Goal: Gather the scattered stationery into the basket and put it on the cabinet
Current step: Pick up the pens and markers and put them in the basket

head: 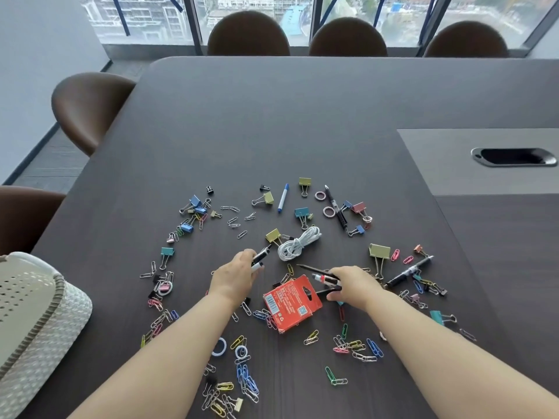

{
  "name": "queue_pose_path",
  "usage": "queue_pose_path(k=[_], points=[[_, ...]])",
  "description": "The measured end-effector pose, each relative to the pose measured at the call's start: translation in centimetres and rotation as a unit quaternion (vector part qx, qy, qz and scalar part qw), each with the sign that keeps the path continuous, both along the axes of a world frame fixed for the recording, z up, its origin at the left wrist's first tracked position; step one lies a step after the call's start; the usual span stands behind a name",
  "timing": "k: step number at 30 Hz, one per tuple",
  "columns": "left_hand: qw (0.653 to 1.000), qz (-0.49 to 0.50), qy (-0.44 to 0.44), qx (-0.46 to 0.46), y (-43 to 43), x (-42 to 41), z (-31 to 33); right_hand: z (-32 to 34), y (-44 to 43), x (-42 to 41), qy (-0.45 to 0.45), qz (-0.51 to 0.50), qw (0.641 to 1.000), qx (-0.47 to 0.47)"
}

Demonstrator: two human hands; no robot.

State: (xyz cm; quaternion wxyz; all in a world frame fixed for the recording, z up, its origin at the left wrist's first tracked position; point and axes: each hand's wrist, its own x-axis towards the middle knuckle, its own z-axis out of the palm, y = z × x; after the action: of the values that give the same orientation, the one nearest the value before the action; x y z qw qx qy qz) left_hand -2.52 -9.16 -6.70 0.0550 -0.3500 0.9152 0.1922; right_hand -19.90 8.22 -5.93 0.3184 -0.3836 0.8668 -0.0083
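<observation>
- Reaching over a dark wood-grain table (302,116), the left hand (234,275) curls its fingers round a black marker with a white end (260,257).
- The right hand (354,285) clamps fingers and thumb on several thin black pens (325,278), one banded red.
- A red cardboard box (292,302) lies between both hands' fingers; a coiled white cable (299,243) lies just beyond the fingertips.
- Coloured paper clips (248,384) and binder clips (379,251) lie scattered around them.
- A white woven basket (36,325) sits well left of the left fingers.
</observation>
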Motion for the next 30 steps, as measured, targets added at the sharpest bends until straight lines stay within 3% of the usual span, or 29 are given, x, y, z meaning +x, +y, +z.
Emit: queue_pose_path(k=[9,15,22,30], points=[[1.0,0.02,0.011,-0.001,2.1,-0.2,0.8,-0.2,1.3,-0.7,0.044,0.035,0.998,-0.008],[1.0,0.005,0.021,0.005,4.8,-2.7,1.0,0.4,3.9,-3.2,0.029,-0.061,0.996,-0.058],[0.999,0.017,0.028,0.031,8.2,-7.2,0.9,0.0,8.1,-6.8,0.099,-0.217,0.968,-0.076],[0.995,0.028,0.066,0.064,9.1,-10.0,0.3,-1.0,9.9,-9.3,0.036,-0.311,0.948,-0.06]])
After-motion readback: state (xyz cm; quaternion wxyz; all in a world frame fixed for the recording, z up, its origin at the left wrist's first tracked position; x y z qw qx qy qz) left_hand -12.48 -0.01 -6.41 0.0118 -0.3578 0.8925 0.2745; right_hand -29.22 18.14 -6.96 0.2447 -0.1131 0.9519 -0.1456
